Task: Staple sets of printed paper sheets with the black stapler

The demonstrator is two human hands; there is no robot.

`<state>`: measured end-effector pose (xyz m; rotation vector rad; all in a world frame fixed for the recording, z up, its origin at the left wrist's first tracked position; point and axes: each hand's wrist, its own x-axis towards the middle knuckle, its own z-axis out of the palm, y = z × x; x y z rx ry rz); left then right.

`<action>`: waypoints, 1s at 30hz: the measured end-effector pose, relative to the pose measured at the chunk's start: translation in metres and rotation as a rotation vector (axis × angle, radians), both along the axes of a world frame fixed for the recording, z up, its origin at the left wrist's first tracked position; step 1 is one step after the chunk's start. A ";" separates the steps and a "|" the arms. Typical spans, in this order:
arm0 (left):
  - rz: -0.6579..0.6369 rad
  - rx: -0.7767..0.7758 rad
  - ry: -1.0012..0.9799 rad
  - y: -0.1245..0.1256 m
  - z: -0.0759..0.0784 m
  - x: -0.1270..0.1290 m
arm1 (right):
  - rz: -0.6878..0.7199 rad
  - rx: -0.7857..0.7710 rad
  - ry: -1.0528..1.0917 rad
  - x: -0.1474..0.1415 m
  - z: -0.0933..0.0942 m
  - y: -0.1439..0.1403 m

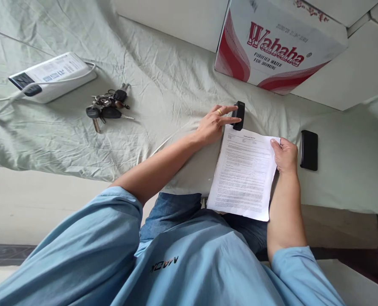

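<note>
A small black stapler (239, 114) stands at the top left corner of a sheaf of printed paper (243, 174). Two outstretched, spread fingers of my left hand (212, 125) lie on the stapler; a ring is on one finger, and the thumb is hidden. My right hand (284, 155) pinches the paper's top right corner, thumb on top and fingers underneath. The paper's lower part hangs past the table edge above my lap. Whether the corner is inside the stapler's jaws I cannot tell.
A Wahaha water carton (271, 51) stands at the back, beside white boxes or panels. A black phone (309, 150) lies right of my right hand. Keys (109, 106) and a white power bank (53, 76) with a cable lie left, on the wrinkled pale green tablecloth (163, 97).
</note>
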<state>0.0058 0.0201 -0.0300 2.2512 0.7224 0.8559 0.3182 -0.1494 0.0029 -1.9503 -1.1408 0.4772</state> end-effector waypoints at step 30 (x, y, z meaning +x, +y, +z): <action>0.000 -0.513 -0.323 0.007 0.013 -0.004 | -0.042 0.367 0.094 -0.019 -0.003 -0.025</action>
